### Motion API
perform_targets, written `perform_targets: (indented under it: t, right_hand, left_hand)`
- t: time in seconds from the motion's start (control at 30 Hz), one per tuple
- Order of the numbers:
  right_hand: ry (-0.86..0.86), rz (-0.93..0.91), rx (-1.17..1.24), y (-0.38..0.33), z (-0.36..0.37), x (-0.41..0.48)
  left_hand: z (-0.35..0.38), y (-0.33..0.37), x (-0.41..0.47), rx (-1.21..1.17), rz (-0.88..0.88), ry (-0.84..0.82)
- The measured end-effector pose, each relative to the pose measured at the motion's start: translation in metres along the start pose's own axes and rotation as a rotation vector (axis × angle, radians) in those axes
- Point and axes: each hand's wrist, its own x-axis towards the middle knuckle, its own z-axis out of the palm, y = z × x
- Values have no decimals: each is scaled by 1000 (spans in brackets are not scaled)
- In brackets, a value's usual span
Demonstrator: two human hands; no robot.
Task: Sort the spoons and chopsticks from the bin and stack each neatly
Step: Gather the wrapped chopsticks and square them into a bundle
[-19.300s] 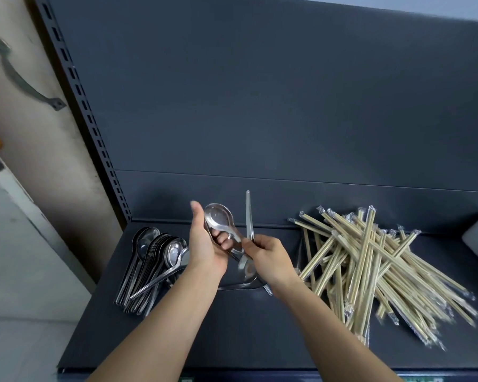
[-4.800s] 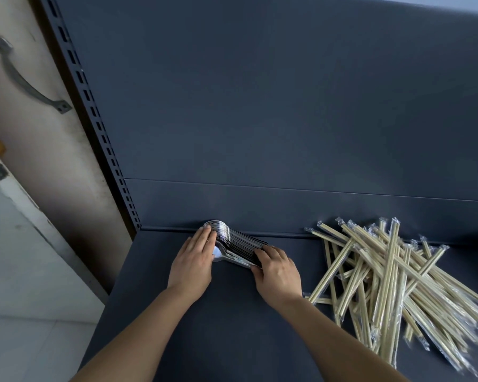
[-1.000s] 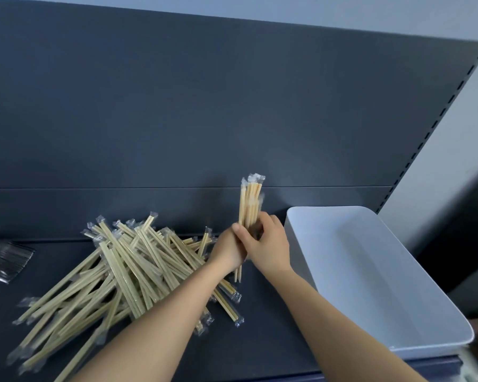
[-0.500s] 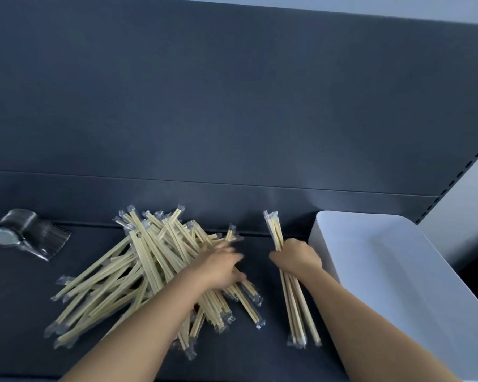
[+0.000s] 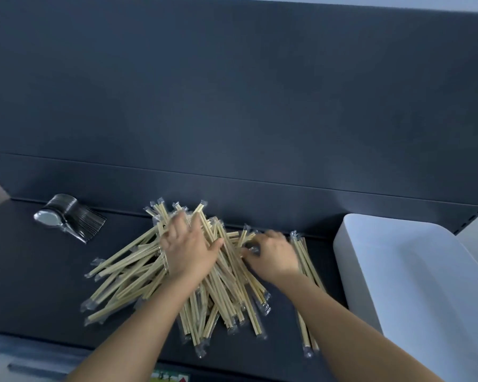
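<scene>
Your left hand (image 5: 189, 250) lies flat on the loose chopstick pile (image 5: 224, 293), fingers spread and straight, gripping nothing. Your right hand (image 5: 273, 255) sits at the pile's right edge, fingers bent toward the wrapped sticks; motion blur, cannot tell whether it pinches one. Just right of that hand, a small aligned chopstick bundle (image 5: 307, 264) lies apart from the pile on the dark shelf (image 5: 39, 285). Nested spoon stack (image 5: 66, 217) far left, near the back panel; white bin (image 5: 414, 277) far right.
</scene>
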Motion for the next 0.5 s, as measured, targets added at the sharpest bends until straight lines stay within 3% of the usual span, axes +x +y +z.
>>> perform_targets:
  t: [0.07, 0.13, 0.33, 0.5]
  right_hand:
    - [-165, -6, 107, -26, 8, 0]
    - [-257, 16, 119, -44, 16, 1]
    - [-188, 9, 51, -63, 29, 2]
    - [-306, 139, 256, -75, 28, 7]
  left_hand:
    - [-2, -16, 2, -7, -205, -124]
    - [-1, -23, 1, -58, -297, -194]
    - [-2, -23, 5, -452, -400, -152]
    - [6, -26, 12, -649, -416, -99]
